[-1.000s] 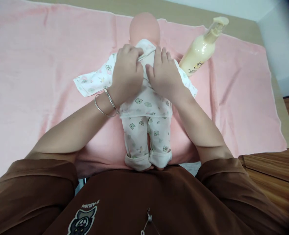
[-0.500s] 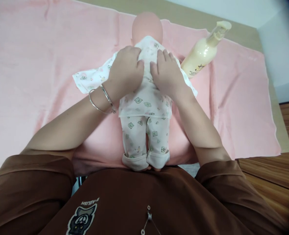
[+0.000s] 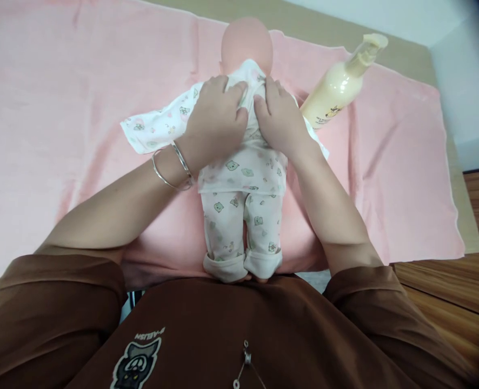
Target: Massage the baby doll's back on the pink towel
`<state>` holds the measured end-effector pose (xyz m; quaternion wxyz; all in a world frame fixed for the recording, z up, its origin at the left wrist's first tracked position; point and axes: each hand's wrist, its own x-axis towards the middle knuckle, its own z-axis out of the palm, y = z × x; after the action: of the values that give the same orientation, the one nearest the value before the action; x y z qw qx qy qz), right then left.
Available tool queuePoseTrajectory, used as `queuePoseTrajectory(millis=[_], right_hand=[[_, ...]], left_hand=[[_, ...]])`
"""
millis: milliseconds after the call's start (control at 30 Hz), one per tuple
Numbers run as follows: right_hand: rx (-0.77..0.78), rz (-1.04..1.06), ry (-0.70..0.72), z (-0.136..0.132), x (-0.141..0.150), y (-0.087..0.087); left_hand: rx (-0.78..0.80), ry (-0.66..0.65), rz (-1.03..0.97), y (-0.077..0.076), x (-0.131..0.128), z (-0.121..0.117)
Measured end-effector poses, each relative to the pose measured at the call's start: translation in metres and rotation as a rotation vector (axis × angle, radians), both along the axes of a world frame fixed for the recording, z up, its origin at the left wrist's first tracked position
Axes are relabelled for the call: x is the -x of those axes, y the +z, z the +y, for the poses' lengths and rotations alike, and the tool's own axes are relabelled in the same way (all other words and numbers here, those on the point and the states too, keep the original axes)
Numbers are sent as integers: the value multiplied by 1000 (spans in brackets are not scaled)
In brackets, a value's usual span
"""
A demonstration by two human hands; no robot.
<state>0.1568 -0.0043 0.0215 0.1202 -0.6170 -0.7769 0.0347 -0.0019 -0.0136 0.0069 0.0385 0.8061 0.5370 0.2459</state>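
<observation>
Pale pink cloth with a light hemmed edge [image 3: 410, 178] was spread, creased, over a tan tabletop [image 3: 401, 46]. On it, the left hand's fingers [image 3: 216, 84] were bent and rested on thin white fabric, while the right hand's fingers [image 3: 272, 93] lay straighter and close together; whether either pinched the fabric, I could not tell. Both the left hand [image 3: 219, 123] and the right hand [image 3: 280, 120] lay over the upper part of a white shirt with small printed animals [image 3: 243, 168], its folds gathered between the thumbs. The shirt covered a smooth-headed, pinkish plastic doll [image 3: 246, 44], whose head pointed away from the person and whose matching cuffed trousers [image 3: 225, 227] reached the near edge. Thin silver bangles [image 3: 181, 160] circled the left wrist. Close beside the shirt's right sleeve was a glossy cream-yellow pump bottle [image 3: 337, 86]. Farther out were a white wall [image 3: 464, 97] and brown wood-grain boards [image 3: 446, 283].
</observation>
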Motion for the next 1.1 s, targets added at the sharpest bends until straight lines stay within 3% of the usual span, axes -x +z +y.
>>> queuePoseTrajectory(millis=[133, 233, 367, 467, 600, 767, 900, 1033, 1100], right_hand=[[-15, -190, 39, -35, 19, 11], [-44, -157, 96, -44, 21, 16], [-12, 49, 54, -17, 3, 9], [20, 91, 24, 3, -9, 1], [51, 22, 34, -10, -1, 4], [-33, -88, 221, -40, 18, 15], [-71, 44, 83, -22, 11, 9], [-67, 75, 40, 4, 0, -3], [-48, 67, -1, 9, 0, -6]], left_hand=[[111, 54, -110, -9, 7, 26], [88, 97, -108, -14, 3, 21], [-9, 4, 20, -9, -5, -9], [-47, -41, 62, -3, -4, -16], [36, 35, -86, -2, 3, 5], [49, 60, -143, -12, 6, 27], [18, 131, -104, -24, 2, 28], [-4, 75, -183, -28, 3, 24], [12, 110, -190, -28, 3, 22]])
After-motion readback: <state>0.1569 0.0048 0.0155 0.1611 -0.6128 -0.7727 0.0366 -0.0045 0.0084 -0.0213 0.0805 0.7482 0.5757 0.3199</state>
